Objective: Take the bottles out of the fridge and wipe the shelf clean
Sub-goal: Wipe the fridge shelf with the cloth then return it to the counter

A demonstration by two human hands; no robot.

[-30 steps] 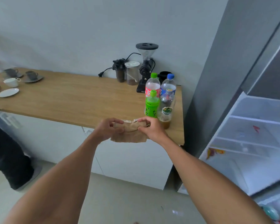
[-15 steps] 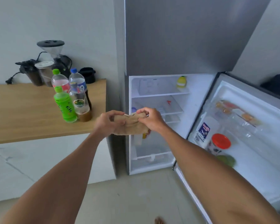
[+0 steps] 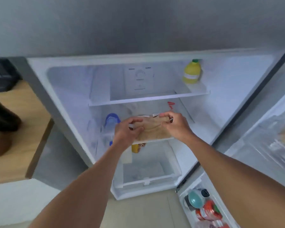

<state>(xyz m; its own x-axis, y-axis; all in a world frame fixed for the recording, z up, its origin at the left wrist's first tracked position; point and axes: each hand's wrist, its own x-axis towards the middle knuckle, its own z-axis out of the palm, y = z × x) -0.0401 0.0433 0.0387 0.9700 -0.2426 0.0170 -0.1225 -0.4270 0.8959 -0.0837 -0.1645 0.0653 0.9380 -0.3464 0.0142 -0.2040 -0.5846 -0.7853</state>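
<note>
Cloth [image 3: 152, 130], tan, folded, held in front of the open fridge [image 3: 229, 99] at the level of the middle shelf [image 3: 184, 111]; left hand [image 3: 127, 131] clamped on its left edge, right hand [image 3: 174, 125] clamped on its right edge, fingers pinching the upper corners. Top shelf [image 3: 148, 98]: one yellow bottle [image 3: 191, 72] with green cap, upright, at the right rear. Left of the cloth, partly hidden behind the left hand: clear bottle with blue cap [image 3: 111, 122], upright; which shelf it stands on cannot be told. Below the cloth: yellow container [image 3: 136, 148], mostly hidden. Bottom: clear drawer [image 3: 148, 175]. Door bin [image 3: 202, 208], lower right: several bottles, blurred. Wooden desk [image 3: 21, 129], left of the fridge.
</note>
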